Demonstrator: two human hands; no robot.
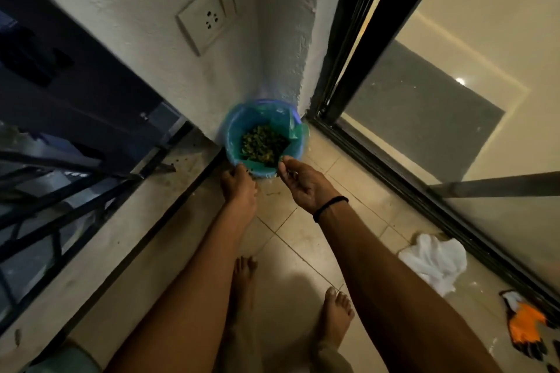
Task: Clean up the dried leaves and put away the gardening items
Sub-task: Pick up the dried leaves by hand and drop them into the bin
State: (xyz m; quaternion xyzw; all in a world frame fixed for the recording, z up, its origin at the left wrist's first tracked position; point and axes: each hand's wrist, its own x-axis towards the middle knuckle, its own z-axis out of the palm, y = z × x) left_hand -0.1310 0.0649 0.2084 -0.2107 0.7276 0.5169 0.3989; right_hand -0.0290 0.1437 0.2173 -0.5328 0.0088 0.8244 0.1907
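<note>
**Forearms out, both grips at the leaf bin**

Forearms reached forward above bare feet (336, 312) toward the blue bin (233, 133), which stood on the floor tiles in the wall corner.

Far left of the bin ran a dark railing (60, 185). At the left of the bin's near rim, the left grip (239, 188) had its fingers curled over the edge. Inside the bin lay the leaves (263, 142), a loose green-brown heap on a green liner (298, 130) whose top folded over the rim. At the right of that near rim, the right grip (303, 182) pinched the liner's edge between thumb and fingertips, as far as the blur allowed. Well right of the bin and nearer the camera, a white cloth (433, 263) lay crumpled on the floor. Further right again lay an orange glove (527, 327).

The bin looked like light, thin plastic that would flex, so opposite sides of the rim seemed the safest hold. The leaves would weigh almost nothing and scatter if it tipped. The liner appeared thin, slippery and easily torn, best gathered by its folded edge.

Above the bin, the wall socket (207, 21) showed no readable marking, nor did the bin.
</note>
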